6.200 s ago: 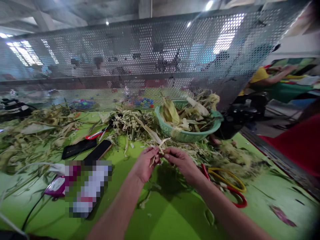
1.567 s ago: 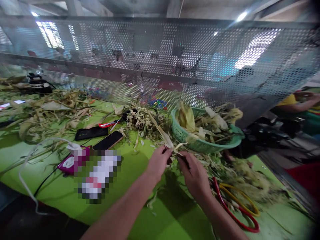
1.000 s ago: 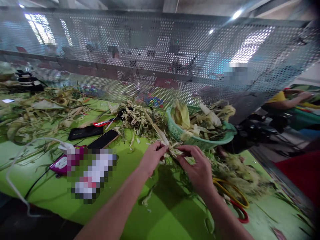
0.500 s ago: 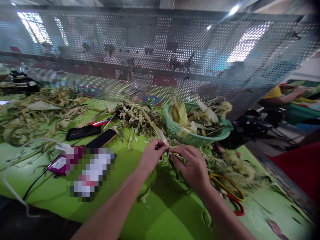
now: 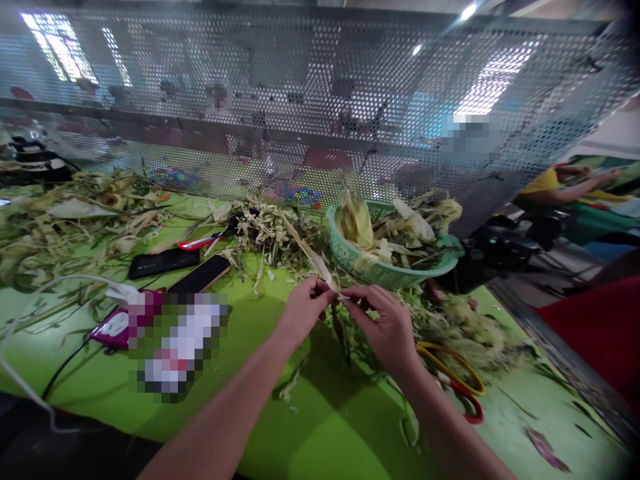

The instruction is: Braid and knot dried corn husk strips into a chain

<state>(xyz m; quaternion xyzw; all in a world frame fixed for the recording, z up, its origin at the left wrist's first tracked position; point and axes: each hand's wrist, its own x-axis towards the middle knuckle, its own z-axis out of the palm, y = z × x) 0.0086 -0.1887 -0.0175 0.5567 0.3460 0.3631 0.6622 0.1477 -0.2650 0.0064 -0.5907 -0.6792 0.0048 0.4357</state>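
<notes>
My left hand [image 5: 305,308] and my right hand [image 5: 386,328] meet over the green table [image 5: 260,407], fingertips nearly touching. Both are closed in a pinch on a pale dried corn husk [image 5: 321,267]. One end of the husk reaches up and away towards a pile of shredded husk [image 5: 267,233]. Below the fingers hangs a darker, twisted strip [image 5: 341,332]; whether it belongs to the same husk I cannot tell. Just beyond my hands stands a green plastic basket [image 5: 395,272] holding dried husks. Scissors with yellow and red handles [image 5: 473,383] lie beside my right forearm.
To the left are a red utility knife [image 5: 197,244], a black phone-like slab [image 5: 163,263], a dark phone [image 5: 200,277] and a purple device [image 5: 113,330] with a white cable. Loose husks [image 5: 75,210] cover the far left. A perforated metal screen [image 5: 280,133] closes off the back.
My right fingers have closed in from a looser spread to a tighter pinch beside my left fingertips. The view has shifted slightly; the table items stay put.
</notes>
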